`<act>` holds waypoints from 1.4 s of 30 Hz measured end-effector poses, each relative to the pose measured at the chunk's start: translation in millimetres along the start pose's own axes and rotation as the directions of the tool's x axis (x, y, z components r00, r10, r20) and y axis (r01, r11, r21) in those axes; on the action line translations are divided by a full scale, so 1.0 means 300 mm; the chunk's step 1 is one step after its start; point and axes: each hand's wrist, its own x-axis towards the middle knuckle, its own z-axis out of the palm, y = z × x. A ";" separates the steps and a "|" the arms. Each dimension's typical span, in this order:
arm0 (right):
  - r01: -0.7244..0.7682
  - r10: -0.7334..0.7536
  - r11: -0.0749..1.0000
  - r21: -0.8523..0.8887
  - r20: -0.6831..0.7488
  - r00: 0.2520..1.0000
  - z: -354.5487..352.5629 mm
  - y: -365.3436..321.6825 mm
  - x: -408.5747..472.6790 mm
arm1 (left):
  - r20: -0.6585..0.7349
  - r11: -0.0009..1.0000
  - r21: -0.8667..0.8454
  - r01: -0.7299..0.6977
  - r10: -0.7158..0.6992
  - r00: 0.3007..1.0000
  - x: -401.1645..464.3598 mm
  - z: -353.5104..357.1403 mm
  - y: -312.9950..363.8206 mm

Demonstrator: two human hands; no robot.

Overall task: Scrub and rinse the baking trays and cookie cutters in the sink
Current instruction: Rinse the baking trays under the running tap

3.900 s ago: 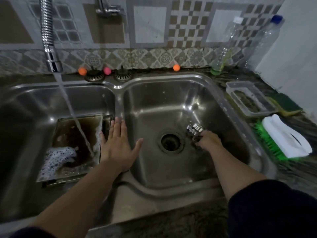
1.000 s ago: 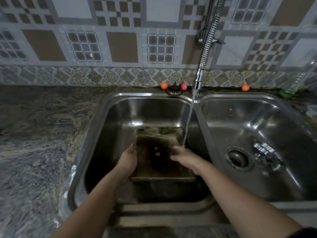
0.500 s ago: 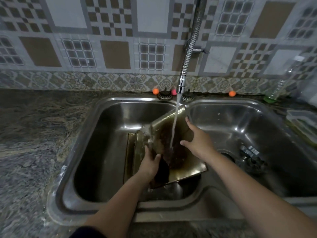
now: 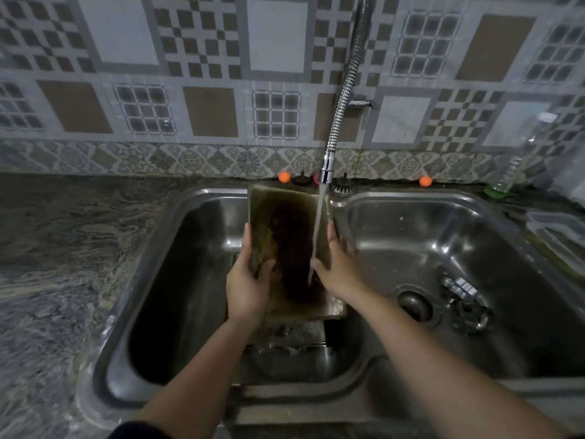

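Note:
A dark, burnt-stained baking tray (image 4: 286, 239) stands tilted almost upright over the left sink basin (image 4: 177, 280), its inside facing me. My left hand (image 4: 248, 280) grips its left edge and my right hand (image 4: 337, 267) holds its right edge. Water from the flexible chrome faucet (image 4: 326, 172) runs down the tray's right side. A second tray (image 4: 291, 340) lies flat in the basin beneath, partly hidden. Metal cookie cutters (image 4: 463, 296) lie in the right basin (image 4: 411, 242) beside the drain (image 4: 414, 305).
A granite counter (image 4: 63, 248) stretches to the left. Sink strainers (image 4: 342, 188) and small orange balls (image 4: 284, 177) line the back rim. At the right edge stand a clear plastic container (image 4: 557, 229) and a plastic bottle (image 4: 506, 175).
The tray has been raised from a sideways slant to a near-upright stance under the stream. Both hands now hold its side edges; earlier my right hand left the cutters in the right basin.

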 end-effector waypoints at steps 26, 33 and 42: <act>-0.051 0.010 0.773 0.633 0.069 0.998 -0.208 -0.175 0.001 | 0.426 0.991 0.104 -0.089 0.036 0.904 -0.053 0.148 0.133; 0.009 -0.043 0.801 0.599 0.042 0.998 -0.275 -0.090 -0.089 | 0.364 0.987 0.158 0.013 -0.071 0.929 0.099 0.298 0.168; 0.007 -0.024 0.732 0.681 0.016 1.000 -0.288 -0.084 -0.067 | 0.217 0.894 0.300 0.333 -0.403 0.889 0.065 0.145 -0.057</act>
